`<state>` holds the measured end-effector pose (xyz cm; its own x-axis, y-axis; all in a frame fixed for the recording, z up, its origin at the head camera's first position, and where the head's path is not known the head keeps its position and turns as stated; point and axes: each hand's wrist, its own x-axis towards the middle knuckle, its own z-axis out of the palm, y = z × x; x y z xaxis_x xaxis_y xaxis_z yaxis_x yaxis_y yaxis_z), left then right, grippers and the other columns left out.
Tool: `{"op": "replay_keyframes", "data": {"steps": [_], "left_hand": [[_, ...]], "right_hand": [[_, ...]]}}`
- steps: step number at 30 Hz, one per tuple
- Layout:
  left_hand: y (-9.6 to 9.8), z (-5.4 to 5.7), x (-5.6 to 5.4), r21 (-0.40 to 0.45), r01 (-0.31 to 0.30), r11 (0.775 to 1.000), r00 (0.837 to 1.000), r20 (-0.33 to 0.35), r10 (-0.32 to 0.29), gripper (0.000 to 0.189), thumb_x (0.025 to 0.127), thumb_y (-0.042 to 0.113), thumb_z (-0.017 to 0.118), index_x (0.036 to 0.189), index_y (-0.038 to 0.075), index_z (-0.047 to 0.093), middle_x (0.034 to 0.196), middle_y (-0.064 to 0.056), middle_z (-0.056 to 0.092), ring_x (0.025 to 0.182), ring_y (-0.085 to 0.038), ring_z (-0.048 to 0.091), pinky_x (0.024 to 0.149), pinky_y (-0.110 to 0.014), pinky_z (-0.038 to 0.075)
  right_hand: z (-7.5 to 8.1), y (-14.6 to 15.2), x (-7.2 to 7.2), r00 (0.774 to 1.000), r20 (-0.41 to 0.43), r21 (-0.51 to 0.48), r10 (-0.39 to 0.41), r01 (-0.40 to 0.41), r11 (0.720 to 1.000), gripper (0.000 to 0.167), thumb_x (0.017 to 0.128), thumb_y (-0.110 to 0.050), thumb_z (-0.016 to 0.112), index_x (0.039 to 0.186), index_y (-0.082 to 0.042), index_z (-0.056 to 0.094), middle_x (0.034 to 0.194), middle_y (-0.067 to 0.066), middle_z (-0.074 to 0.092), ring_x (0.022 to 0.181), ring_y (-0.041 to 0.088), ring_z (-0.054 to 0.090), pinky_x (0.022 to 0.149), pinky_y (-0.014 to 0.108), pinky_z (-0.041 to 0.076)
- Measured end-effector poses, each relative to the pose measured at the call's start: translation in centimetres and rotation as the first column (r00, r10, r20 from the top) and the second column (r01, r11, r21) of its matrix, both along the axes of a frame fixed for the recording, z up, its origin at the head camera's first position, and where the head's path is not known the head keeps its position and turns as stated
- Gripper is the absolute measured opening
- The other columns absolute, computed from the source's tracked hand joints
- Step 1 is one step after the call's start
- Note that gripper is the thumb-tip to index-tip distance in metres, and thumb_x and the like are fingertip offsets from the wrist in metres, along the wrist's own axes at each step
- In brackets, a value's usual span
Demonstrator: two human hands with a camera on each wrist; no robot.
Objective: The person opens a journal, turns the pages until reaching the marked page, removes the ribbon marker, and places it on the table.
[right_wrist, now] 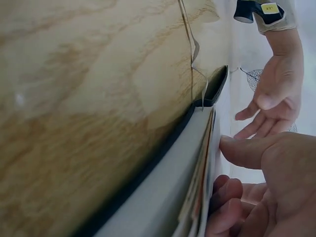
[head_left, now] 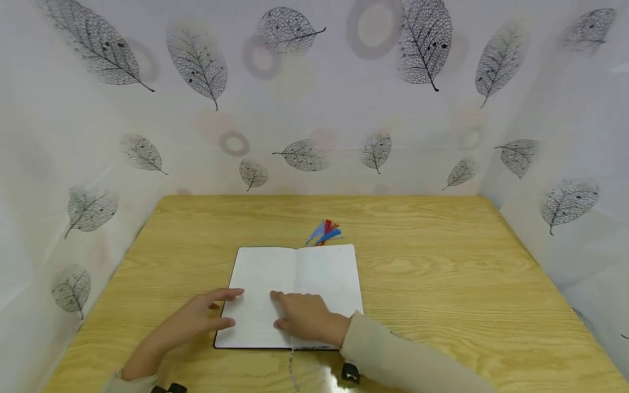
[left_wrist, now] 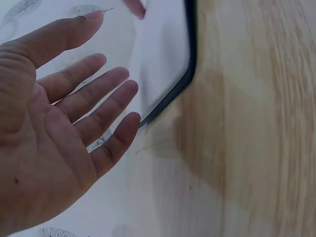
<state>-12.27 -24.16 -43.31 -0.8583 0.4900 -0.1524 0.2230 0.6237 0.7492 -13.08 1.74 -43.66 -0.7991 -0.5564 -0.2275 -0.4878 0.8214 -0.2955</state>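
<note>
An open notebook [head_left: 265, 267] with a dark cover and pale pages lies on the table, its spine running away from me. My left hand [head_left: 196, 315] is at the notebook's left edge, thumb and fingers spread over the margin. In the left wrist view its palm shows with nothing in it. My right hand [head_left: 307, 316] lies over the middle of the notebook. Its index finger reaches onto the left page, with the thumb nearer me and the other fingers bent. In the right wrist view, the page edges [right_wrist: 197, 197] run alongside that hand, several looking darker or brownish.
Blue and red tassels [head_left: 325, 233] lie just beyond the notebook's far edge. A thin ribbon [head_left: 292, 368] trails from the spine toward me. The wood-grain table [head_left: 442, 273] is enclosed by pale leaf-printed sheeting [head_left: 314, 103] at the back and sides.
</note>
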Motion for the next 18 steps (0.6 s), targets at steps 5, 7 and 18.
{"op": "replay_keyframes", "data": {"steps": [5, 7, 18], "left_hand": [[0.6, -0.5, -0.5, -0.017, -0.028, 0.999, 0.998, 0.058, 0.029, 0.063, 0.083, 0.032, 0.075, 0.135, 0.004, 0.053, 0.138, -0.018, 0.055, 0.129, -0.041, 0.047, 0.099, -0.052, 0.043], [0.6, -0.6, -0.5, -0.01, -0.046, 0.999, 0.997, 0.064, 0.047, 0.063, 0.082, 0.03, 0.076, 0.135, 0.003, 0.053, 0.138, -0.019, 0.054, 0.13, -0.042, 0.045, 0.1, -0.057, 0.041], [0.8, -0.8, -0.6, 0.007, -0.059, 0.998, 0.994, 0.088, 0.059, 0.065, 0.08, 0.029, 0.078, 0.134, 0.002, 0.054, 0.141, -0.022, 0.05, 0.133, -0.045, 0.041, 0.101, -0.06, 0.039]], "right_hand": [[0.0, -0.2, -0.2, 0.999, 0.042, -0.028, -0.022, 0.023, 0.999, 0.059, 0.088, -0.041, 0.069, 0.139, -0.02, 0.049, 0.112, 0.001, 0.071, 0.083, 0.012, 0.066, 0.055, 0.029, 0.048], [0.0, 0.0, -0.4, 0.997, 0.067, -0.048, -0.031, 0.035, 0.998, 0.058, 0.087, -0.04, 0.069, 0.139, -0.022, 0.05, 0.102, 0.0, 0.071, 0.075, 0.008, 0.061, 0.054, 0.027, 0.046], [0.5, 4.9, -5.1, 0.98, -0.196, -0.043, -0.033, 0.025, 0.999, 0.039, 0.087, -0.038, 0.07, 0.118, -0.015, 0.068, 0.11, 0.007, 0.062, 0.099, 0.023, 0.052, 0.081, 0.034, 0.046]]}}
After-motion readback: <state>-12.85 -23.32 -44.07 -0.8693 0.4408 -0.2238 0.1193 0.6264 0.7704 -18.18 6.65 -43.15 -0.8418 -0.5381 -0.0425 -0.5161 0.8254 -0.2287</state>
